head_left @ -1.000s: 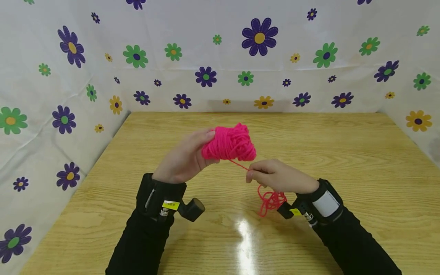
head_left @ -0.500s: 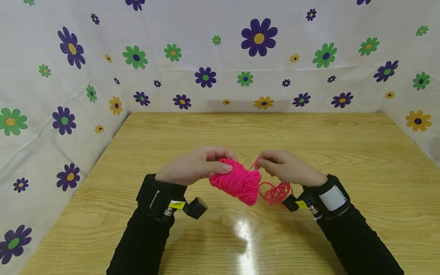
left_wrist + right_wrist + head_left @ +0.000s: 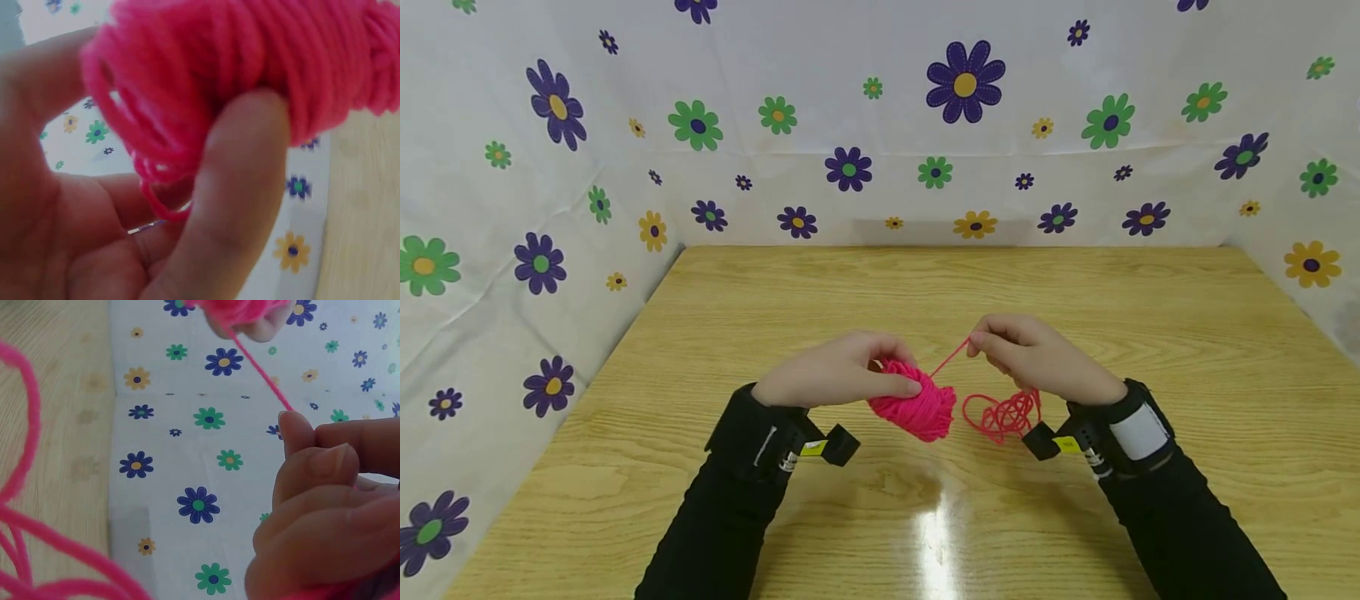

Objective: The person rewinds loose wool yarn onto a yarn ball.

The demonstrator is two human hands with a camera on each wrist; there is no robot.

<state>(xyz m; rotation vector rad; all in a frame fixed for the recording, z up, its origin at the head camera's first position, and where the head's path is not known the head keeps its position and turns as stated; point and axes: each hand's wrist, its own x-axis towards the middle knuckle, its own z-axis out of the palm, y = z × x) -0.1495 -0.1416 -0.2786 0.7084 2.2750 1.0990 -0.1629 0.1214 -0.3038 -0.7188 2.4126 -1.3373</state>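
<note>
A bright pink ball of yarn (image 3: 921, 410), wound into an oblong bundle, is held above the table by my left hand (image 3: 842, 371). In the left wrist view the thumb (image 3: 240, 181) presses into the windings of the yarn ball (image 3: 250, 56), and loose loops hang by the palm. My right hand (image 3: 1037, 354) pinches a strand of yarn (image 3: 951, 356) that runs taut to the ball. The right wrist view shows that strand (image 3: 262, 374) ending at the pinched fingertips. Below the right hand lies a tangle of loose yarn (image 3: 1003, 417).
The wooden table (image 3: 760, 292) spreads under both hands. A white cloth with printed flowers (image 3: 880, 108) stands behind it and along both sides. Loose yarn loops (image 3: 62, 544) appear close to the right wrist camera.
The yarn ball has come down and tilted in the left hand, whose thumb now lies over its top. My right hand has moved up and right, so the strand now slants upward from the ball.
</note>
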